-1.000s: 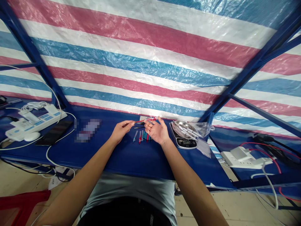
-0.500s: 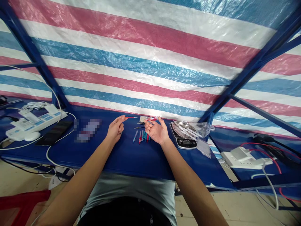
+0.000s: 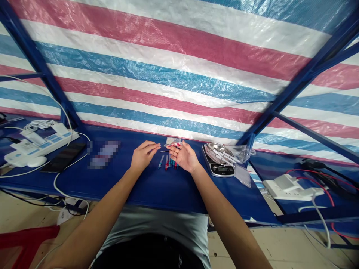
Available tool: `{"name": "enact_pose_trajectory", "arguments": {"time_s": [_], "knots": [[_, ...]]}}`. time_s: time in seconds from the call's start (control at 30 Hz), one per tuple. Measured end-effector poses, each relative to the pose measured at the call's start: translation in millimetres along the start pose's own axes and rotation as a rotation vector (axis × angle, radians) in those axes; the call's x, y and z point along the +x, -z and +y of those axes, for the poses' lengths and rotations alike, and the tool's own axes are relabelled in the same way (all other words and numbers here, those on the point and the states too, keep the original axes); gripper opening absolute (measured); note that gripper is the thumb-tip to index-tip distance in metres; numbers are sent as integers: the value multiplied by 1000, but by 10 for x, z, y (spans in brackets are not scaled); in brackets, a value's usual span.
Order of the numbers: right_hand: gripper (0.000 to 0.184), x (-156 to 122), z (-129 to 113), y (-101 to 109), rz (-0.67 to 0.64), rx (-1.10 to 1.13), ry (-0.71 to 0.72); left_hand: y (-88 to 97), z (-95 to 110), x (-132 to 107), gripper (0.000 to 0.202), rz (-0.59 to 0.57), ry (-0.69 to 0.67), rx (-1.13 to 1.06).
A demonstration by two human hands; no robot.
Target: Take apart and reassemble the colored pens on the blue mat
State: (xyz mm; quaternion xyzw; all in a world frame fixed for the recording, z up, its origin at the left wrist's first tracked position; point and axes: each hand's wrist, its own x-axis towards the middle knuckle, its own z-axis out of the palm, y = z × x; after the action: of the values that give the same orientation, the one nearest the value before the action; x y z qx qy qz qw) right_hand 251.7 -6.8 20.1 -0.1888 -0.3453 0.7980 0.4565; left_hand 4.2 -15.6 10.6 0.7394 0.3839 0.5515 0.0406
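Observation:
My left hand [image 3: 142,157] is closed in a pinch, its fingertips just left of the pen in the other hand. It holds a thin red pen refill, mostly hidden by the fingers now. My right hand [image 3: 186,157], palm turned up, grips a red-and-clear pen barrel [image 3: 176,144] between thumb and fingers. The barrel lies nearly level, pointing at the left fingertips. Below the hands, several pens [image 3: 167,163] with red, blue and teal parts lie side by side on the blue table [image 3: 168,190], partly covered by my right hand.
To the right stands a kitchen scale [image 3: 221,170] with a metal pan and white pens in a plastic bag [image 3: 238,153]. Left are a dark phone [image 3: 64,157], a power strip [image 3: 56,140] and loose cables. A small packet [image 3: 171,140] lies behind the hands. Striped sheeting closes the back.
My left hand has moved right and turned, bringing its fingertips close to the pen barrel. The red refill that stuck out from it is now mostly hidden. My right hand has shifted slightly left.

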Motion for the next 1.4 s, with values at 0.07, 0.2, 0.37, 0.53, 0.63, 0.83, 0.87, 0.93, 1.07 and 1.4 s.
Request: {"name": "enact_pose_trajectory", "arguments": {"time_s": [0.07, 0.2, 0.37, 0.53, 0.63, 0.83, 0.87, 0.93, 1.07, 1.4], "knots": [[42, 4, 11, -6, -1, -18, -10, -33, -39, -35, 25, -107, -80, 52], [38, 23, 31, 1, 40, -45, -10, -93, -109, -88, 30, -211, -122, 127], [39, 47, 53, 16, 48, -86, -10, -125, -116, -88, 25, -102, -121, 99], [39, 43, 65, 16, 46, -120, 0, -123, -108, -74, 20, -92, -132, 72], [36, 26, 65, 3, 36, -155, 14, -124, -116, -79, 20, -85, -111, 75], [36, 30, 106, -25, 44, -185, 51, -122, -143, -82, 19, -70, -104, 67], [36, 34, 111, -24, 51, -179, 49, -119, -139, -77, 20, -67, -100, 60], [35, 41, 111, -15, 60, -154, 39, -111, -125, -66, 20, -62, -81, 52], [32, 43, 94, 12, 83, -109, 28, -108, -103, -59, 21, -91, -50, 46], [30, 11, 77, -39, 55, -173, 46, -124, -152, -86, 21, -100, -46, 51]]}}
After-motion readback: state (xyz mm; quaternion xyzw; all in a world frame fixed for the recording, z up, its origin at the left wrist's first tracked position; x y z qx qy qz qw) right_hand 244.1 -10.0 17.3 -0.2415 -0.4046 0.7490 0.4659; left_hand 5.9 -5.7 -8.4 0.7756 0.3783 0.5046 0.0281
